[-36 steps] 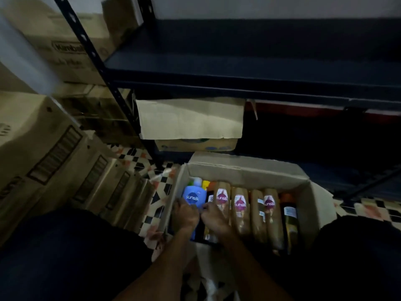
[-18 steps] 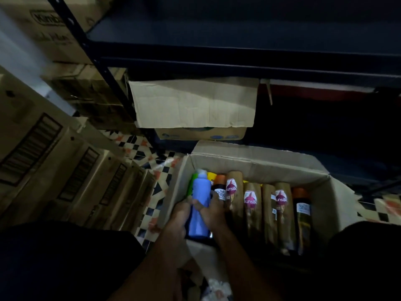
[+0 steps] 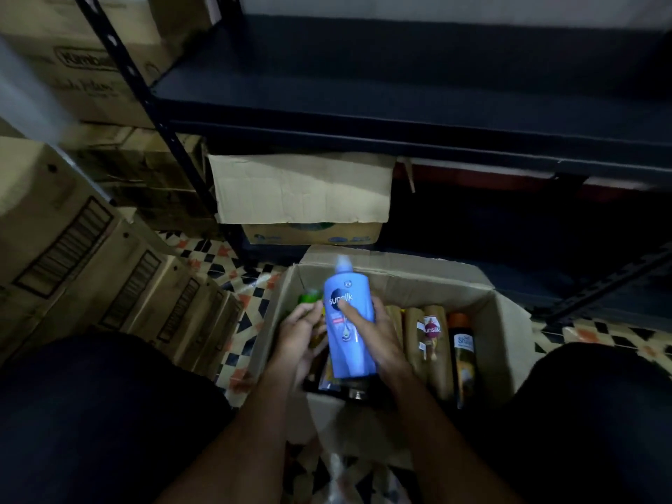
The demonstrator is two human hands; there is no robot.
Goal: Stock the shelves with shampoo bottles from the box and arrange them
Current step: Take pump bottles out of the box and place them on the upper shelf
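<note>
One blue bottle (image 3: 351, 336) over the box (image 3: 418, 285), right fingers (image 3: 350, 312) around it, left fingers (image 3: 308, 317) beside it, hold unclear.
</note>
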